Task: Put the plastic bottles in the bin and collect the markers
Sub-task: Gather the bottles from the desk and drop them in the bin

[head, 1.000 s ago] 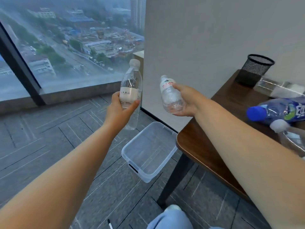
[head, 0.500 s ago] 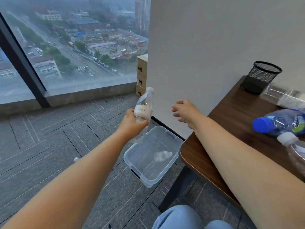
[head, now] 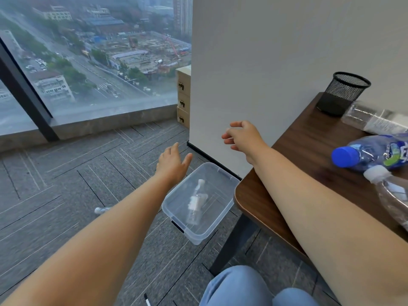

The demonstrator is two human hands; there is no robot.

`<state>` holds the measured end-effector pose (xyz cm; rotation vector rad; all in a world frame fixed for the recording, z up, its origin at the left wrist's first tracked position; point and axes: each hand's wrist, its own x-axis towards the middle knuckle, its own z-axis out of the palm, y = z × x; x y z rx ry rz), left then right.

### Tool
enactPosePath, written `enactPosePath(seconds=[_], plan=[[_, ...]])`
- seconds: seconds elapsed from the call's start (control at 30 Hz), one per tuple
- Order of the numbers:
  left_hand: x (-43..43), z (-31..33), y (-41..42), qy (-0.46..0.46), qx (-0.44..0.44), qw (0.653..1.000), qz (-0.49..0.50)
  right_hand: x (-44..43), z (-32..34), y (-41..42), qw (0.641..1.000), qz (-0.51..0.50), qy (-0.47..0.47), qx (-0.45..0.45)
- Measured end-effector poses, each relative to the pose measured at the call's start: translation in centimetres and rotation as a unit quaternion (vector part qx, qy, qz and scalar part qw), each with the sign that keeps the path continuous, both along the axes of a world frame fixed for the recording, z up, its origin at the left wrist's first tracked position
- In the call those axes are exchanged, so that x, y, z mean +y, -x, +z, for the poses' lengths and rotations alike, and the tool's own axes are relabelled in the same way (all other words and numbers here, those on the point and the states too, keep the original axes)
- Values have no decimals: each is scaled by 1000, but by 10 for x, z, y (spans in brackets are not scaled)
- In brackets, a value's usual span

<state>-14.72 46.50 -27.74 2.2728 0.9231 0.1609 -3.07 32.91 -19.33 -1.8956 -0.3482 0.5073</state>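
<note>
Lying on the carpet by the knees is what looks like a marker (head: 146, 302), untouched. Beyond it both arms reach forward with nothing in them. A second ago each hand gripped a clear bottle, and half a second ago only the left one did. Now the left hand (head: 172, 162) hangs with straight, spread fingers, and the right hand (head: 242, 135) is loosely curled on air. The dropped bottle (head: 196, 202) lies in the bin (head: 223, 173), below and just right of the left hand; whether both landed there is too blurred to tell. A small pale thing (head: 101, 210) lies on the floor left of the bin, unclear. That drop looks finished. Three bottles are left on the table (head: 309, 138), right of the right forearm: a white-capped one (head: 395, 195), a blue-capped one (head: 375, 153) and a clear one (head: 373, 120). Farthest stands a mesh cup (head: 342, 93), likely meant for markers.
</note>
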Motion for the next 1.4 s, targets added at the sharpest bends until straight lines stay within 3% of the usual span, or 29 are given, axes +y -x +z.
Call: enactPosePath(seconds=[0.5, 0.8, 1.17, 1.23, 1.3, 1.4], plan=[[-35, 68, 21, -81, -126, 988, -37, -27, 22, 28, 988, 76, 25, -133], [-120, 118, 9, -97, -198, 970, -99, -118, 56, 39, 986, 4, 0, -167], [-245, 128, -28, -92, -221, 946, -220, -265, 77, 39, 973, -109, -10, -204], [-262, 129, -34, -95, -230, 941, -231, -289, 78, 38, 961, -134, 31, -241], [-276, 130, -38, -103, -231, 937, -241, -313, 80, 40, 939, -141, 137, -282], [-294, 132, -43, -113, -242, 930, -253, -338, 73, 45, 922, -64, 309, -222]])
